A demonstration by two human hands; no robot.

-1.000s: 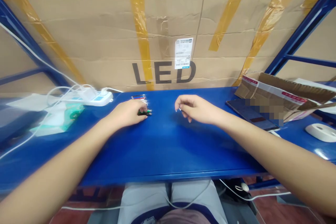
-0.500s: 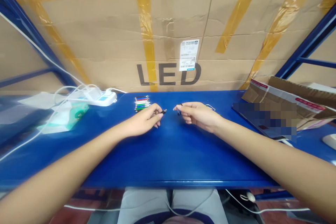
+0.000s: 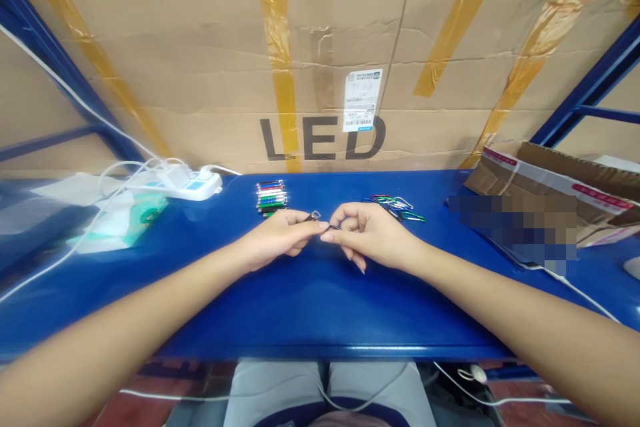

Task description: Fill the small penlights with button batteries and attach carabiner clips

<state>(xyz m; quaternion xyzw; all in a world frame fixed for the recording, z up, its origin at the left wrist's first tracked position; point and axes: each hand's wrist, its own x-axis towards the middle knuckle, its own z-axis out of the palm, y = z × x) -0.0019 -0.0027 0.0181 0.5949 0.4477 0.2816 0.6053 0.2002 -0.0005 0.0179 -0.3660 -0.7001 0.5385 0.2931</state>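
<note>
Over the middle of the blue table, my left hand (image 3: pixel 287 233) is closed on a small black tube with a metal loop (image 3: pixel 314 215) at its end. Most of the tube is hidden by the fingers. My right hand (image 3: pixel 373 233) pinches a dark carabiner (image 3: pixel 332 227), of which only a thin part shows. The fingertips of both hands meet, and I cannot tell whether the two pieces are linked. Behind my left hand lies a row of small coloured tubes (image 3: pixel 271 197) with metal ends. Just beyond my right hand is a loose pile of coloured carabiners (image 3: pixel 400 203).
A white power strip (image 3: pixel 195 187) with cables and a green-white tissue pack (image 3: pixel 125 220) lie at the left. To the right, a dark, partly blurred tablet-like device (image 3: pixel 490 240) leans by an open cardboard box (image 3: pixel 555 173). A large cardboard sheet (image 3: pixel 210 80) stands behind the table (image 3: pixel 320 307).
My hands have come together from a gap, the right moving left and slightly down. The carabiner pile behind my right hand is now more visible.
</note>
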